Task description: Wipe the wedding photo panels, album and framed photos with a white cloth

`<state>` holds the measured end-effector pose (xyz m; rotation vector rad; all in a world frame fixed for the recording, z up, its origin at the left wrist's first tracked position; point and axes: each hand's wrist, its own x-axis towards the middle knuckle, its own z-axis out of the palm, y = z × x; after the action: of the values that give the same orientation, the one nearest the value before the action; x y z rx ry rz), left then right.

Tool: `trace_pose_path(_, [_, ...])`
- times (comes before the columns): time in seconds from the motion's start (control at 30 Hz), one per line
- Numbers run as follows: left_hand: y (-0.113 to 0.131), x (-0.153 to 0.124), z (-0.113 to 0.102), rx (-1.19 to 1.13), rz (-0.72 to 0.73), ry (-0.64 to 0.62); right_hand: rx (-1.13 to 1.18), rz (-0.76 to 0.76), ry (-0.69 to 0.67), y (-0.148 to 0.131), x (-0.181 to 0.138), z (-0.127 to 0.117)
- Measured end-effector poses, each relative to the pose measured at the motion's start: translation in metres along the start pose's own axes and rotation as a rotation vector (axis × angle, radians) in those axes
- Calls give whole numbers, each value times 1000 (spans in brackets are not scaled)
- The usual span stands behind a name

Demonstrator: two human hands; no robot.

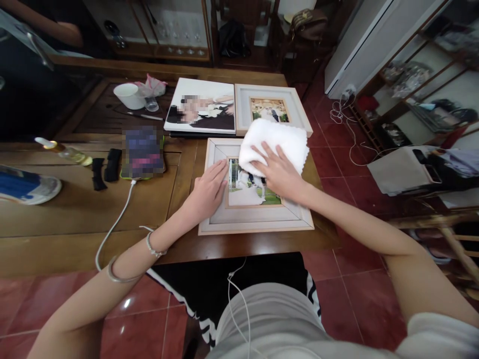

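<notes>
A light wooden picture frame [258,219] lies flat near the table's front edge, with a photo of people on grass in its middle. My left hand [209,192] rests on the frame's left side, palm down and fingers stretched out. Over the upper right of the same frame, my right hand [279,172] holds a white fluffy cloth [288,137], pressing it down with the fingers over it. The cloth hides that corner and part of the photo. It also overlaps the lower edge of a second picture frame [299,107] behind.
Left of the second frame lies a white photo album [204,85]. Farther left are a phone [142,149] on a white charging cable [119,222], black straps [112,164], a dropper bottle [71,152] and a white cup [129,95]. A person's arm [56,25] shows at top left.
</notes>
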<state>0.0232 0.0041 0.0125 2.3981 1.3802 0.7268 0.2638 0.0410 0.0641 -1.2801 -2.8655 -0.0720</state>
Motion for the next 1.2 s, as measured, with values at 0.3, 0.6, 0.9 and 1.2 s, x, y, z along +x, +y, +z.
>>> trace_pose_path(0.3, [-1,-1,1,-28,-34,-2,89,-164,-281,-33,-15,-24])
trace_pose_path(0.6, [3,0,-2,-20,-26,-12,365,-389,-417,-63,-95,-70])
trace_pose_path(0.9, [-3,-1,2,-3,6,6,149,-104,-149,-29,-17,-17])
trace_pose_path(1.2, [-5,-3,3,-23,-3,35,30,-69,-150,-24,27,-10])
